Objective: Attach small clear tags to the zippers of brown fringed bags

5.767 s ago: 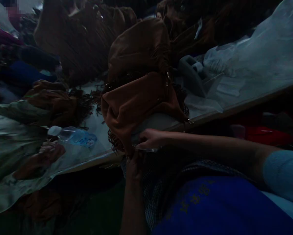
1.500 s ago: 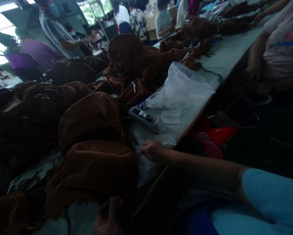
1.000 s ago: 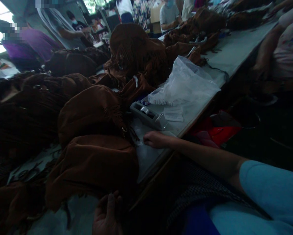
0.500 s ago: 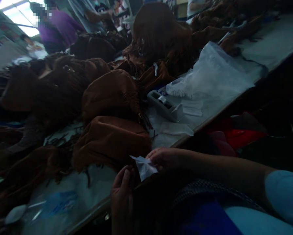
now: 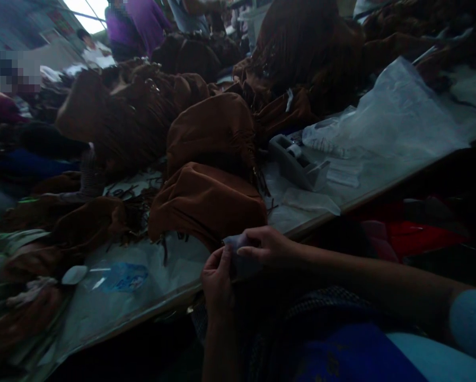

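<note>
Both hands meet at the near edge of the table over a small, thin white sheet (image 5: 244, 262); dimness hides whether it is paper or plastic. My right hand (image 5: 267, 245) pinches its upper right part between thumb and fingers. On the other side, the thumb and fingertips of my left hand (image 5: 218, 273) close on its left corner. Just beyond the hands lies a brown bag (image 5: 208, 204), a dark slit along its front. Behind that rests another brown bag (image 5: 210, 127) with fringe and tassels hanging at its right side.
A grey tape dispenser (image 5: 297, 162) stands right of the bags, beside flat white packets (image 5: 343, 172) and a large clear plastic bag (image 5: 408, 106). A clear bottle with a blue label (image 5: 126, 277) lies at left. More brown bags (image 5: 114, 111) are heaped behind; other people work beyond.
My left hand has come up to the white sheet and now pinches its corner; before, it was apart from it. The view has shifted, so the table things appear further right.
</note>
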`<move>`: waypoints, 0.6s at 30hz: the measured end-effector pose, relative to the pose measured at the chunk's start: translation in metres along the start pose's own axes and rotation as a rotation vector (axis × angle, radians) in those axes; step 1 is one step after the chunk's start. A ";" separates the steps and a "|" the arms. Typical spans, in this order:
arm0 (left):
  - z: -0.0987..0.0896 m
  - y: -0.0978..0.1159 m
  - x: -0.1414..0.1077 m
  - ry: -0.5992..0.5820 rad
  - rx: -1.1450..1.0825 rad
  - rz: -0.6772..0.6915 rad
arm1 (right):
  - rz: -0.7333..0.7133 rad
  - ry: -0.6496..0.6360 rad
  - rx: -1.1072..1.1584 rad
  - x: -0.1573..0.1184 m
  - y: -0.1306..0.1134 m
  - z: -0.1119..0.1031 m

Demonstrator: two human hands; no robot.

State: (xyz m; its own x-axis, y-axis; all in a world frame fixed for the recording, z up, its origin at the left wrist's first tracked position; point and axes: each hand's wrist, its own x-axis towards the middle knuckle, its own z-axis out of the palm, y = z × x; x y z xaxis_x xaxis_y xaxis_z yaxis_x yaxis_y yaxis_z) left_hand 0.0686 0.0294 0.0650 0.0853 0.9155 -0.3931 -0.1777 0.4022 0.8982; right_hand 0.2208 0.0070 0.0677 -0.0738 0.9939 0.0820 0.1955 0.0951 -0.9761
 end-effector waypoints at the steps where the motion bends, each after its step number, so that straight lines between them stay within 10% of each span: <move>1: 0.000 0.000 0.000 0.015 -0.023 0.004 | -0.044 0.022 -0.069 0.002 0.000 -0.001; 9: -0.012 0.015 -0.006 0.046 -0.078 -0.064 | 0.173 -0.312 -0.213 0.019 -0.005 -0.019; 18: -0.001 0.023 -0.017 0.027 0.011 -0.050 | 0.283 -0.180 0.064 0.020 0.005 0.006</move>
State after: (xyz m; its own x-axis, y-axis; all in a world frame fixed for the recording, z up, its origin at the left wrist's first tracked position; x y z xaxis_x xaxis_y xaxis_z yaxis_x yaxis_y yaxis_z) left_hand 0.0619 0.0233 0.0924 0.0670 0.8943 -0.4423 -0.1630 0.4472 0.8795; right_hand 0.2141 0.0269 0.0631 -0.1981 0.9540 -0.2251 0.1712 -0.1924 -0.9663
